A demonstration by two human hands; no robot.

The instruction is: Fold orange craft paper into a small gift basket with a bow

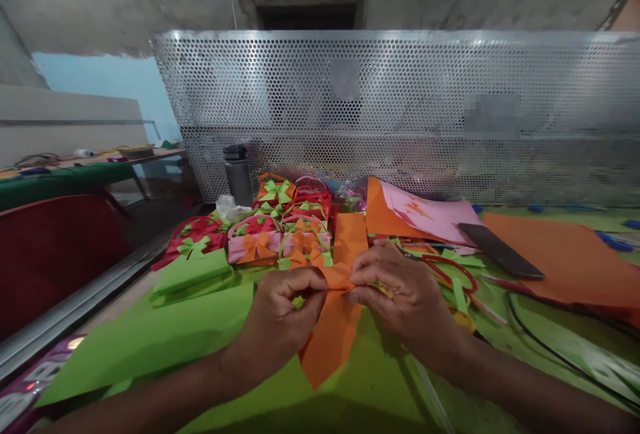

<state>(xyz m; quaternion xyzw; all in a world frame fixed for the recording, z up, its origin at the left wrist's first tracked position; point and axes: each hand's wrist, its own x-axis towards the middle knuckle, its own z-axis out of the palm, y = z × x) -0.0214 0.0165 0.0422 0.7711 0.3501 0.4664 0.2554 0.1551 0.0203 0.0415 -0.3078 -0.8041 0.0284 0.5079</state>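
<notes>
An orange paper piece (334, 337) with a pointed lower end hangs between my hands over the green tabletop (280, 394). My left hand (285, 317) pinches its upper left side between thumb and fingers. On the opposite side, my right hand (395, 294) grips it the same way, with a ring on one finger. The paper looks folded or creased where the fingertips meet it; the exact fold is partly hidden. Just behind my hands stand several small paper bags with bows, among them a pink bag with an orange bow (256, 247). Another orange strip (350, 234) lies behind the fingers.
Green paper sheets (150, 334) lie at left. At right are a dark phone (500, 251), orange sheets (565, 254), a pink sheet (430, 211) and a black cable (545, 347). A dark bottle (238, 177) stands before the perforated metal screen (400, 101).
</notes>
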